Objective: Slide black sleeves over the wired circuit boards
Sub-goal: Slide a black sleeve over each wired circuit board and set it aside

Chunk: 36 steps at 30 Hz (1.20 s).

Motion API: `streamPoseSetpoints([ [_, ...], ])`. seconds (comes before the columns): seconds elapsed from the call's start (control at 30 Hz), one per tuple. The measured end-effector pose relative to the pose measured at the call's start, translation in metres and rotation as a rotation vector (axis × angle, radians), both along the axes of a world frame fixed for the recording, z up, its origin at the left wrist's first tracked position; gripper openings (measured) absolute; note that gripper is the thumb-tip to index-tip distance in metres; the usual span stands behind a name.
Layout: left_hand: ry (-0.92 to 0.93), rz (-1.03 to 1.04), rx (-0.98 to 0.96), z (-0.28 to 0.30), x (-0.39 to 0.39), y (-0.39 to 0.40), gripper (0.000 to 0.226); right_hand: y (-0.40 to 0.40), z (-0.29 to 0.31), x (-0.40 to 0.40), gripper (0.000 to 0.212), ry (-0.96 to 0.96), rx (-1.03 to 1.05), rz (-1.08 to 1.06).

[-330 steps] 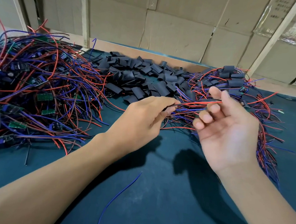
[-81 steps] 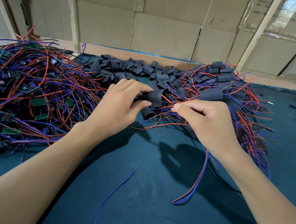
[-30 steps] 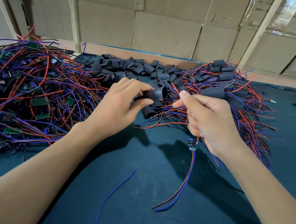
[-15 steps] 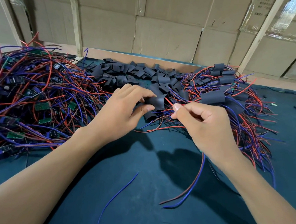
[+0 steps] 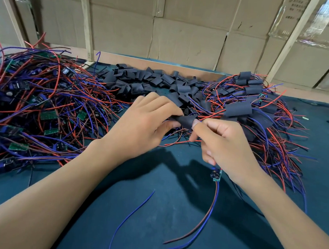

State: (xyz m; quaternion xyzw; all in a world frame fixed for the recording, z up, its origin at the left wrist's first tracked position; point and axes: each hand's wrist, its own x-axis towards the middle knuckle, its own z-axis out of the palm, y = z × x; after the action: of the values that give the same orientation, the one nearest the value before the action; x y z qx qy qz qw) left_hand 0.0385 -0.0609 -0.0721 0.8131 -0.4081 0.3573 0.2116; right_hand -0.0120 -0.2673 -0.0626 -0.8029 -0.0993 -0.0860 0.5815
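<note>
My left hand (image 5: 142, 126) pinches a black sleeve (image 5: 186, 120) between thumb and fingers above the table. My right hand (image 5: 226, 146) has its thumb tip at the sleeve's right end and its lower fingers curled round a small wired circuit board (image 5: 216, 174). The board pokes out below that hand, and its red and blue wires (image 5: 203, 220) trail down to the mat. A heap of loose black sleeves (image 5: 153, 80) lies behind my hands.
A big tangle of bare wired boards (image 5: 34, 105) covers the left of the dark green mat (image 5: 162, 231). Sleeved boards with wires (image 5: 258, 111) pile up on the right. One loose blue wire (image 5: 131, 217) lies in front. Cardboard boxes (image 5: 186, 28) wall the back.
My right hand has moved in to the sleeve that my left hand holds, and its thumb now touches the sleeve's end. The circuit board shows below my right hand again.
</note>
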Motion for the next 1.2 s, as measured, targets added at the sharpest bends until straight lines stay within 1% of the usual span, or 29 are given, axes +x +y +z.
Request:
streamPoseSetpoints([
  [0.07,0.007,-0.004,0.000,-0.001,0.000,0.001,0.013,0.003,-0.001,0.001,0.037,0.070,0.063,-0.003],
  [0.17,0.056,0.000,0.000,-0.004,0.001,0.003,0.012,0.007,-0.002,0.004,0.030,0.219,0.236,-0.032],
  [0.23,0.069,0.014,-0.014,-0.005,0.001,0.004,0.011,0.007,-0.002,0.004,0.026,0.283,0.309,-0.029],
  [0.3,0.091,0.046,-0.055,-0.005,0.002,0.005,0.008,0.006,-0.001,0.005,0.013,0.290,0.318,0.006],
  [0.33,0.112,0.067,-0.089,-0.005,0.003,0.007,0.008,0.005,-0.001,0.005,0.013,0.290,0.312,0.031],
  [0.4,0.159,0.111,-0.170,-0.005,0.007,0.010,0.009,0.003,0.000,0.004,0.021,0.297,0.310,0.091],
  [0.5,0.249,0.160,-0.330,-0.007,0.012,0.015,0.010,0.005,-0.001,0.001,0.014,0.311,0.279,0.154],
  [0.6,0.336,0.231,-0.467,-0.008,0.016,0.018,0.012,0.007,-0.003,0.001,0.012,0.304,0.219,0.152],
  [0.67,0.374,0.281,-0.518,-0.010,0.019,0.021,0.014,0.005,-0.001,0.001,0.011,0.354,0.284,0.180],
  [0.77,0.382,0.317,-0.598,-0.011,0.022,0.024,0.014,0.000,0.007,0.002,0.032,0.474,0.394,0.211],
  [0.8,0.367,0.330,-0.621,-0.011,0.023,0.025,0.013,-0.001,0.009,0.002,0.031,0.500,0.402,0.200],
  [0.87,0.325,0.356,-0.652,-0.010,0.023,0.025,0.010,-0.003,0.011,0.003,0.015,0.516,0.433,0.148],
  [0.93,0.287,0.356,-0.634,-0.009,0.023,0.024,0.009,-0.002,0.009,0.005,0.009,0.443,0.477,0.040],
  [1.03,0.208,0.290,-0.439,-0.006,0.016,0.020,0.015,0.001,0.007,0.005,0.013,0.139,0.452,-0.171],
  [1.13,0.075,0.266,-0.248,-0.001,0.007,0.011,0.023,0.005,0.009,0.002,0.016,-0.044,0.438,-0.219],
  [1.2,0.002,0.278,-0.188,0.002,0.004,0.006,0.026,0.005,0.010,0.000,0.017,-0.144,0.354,-0.254],
])
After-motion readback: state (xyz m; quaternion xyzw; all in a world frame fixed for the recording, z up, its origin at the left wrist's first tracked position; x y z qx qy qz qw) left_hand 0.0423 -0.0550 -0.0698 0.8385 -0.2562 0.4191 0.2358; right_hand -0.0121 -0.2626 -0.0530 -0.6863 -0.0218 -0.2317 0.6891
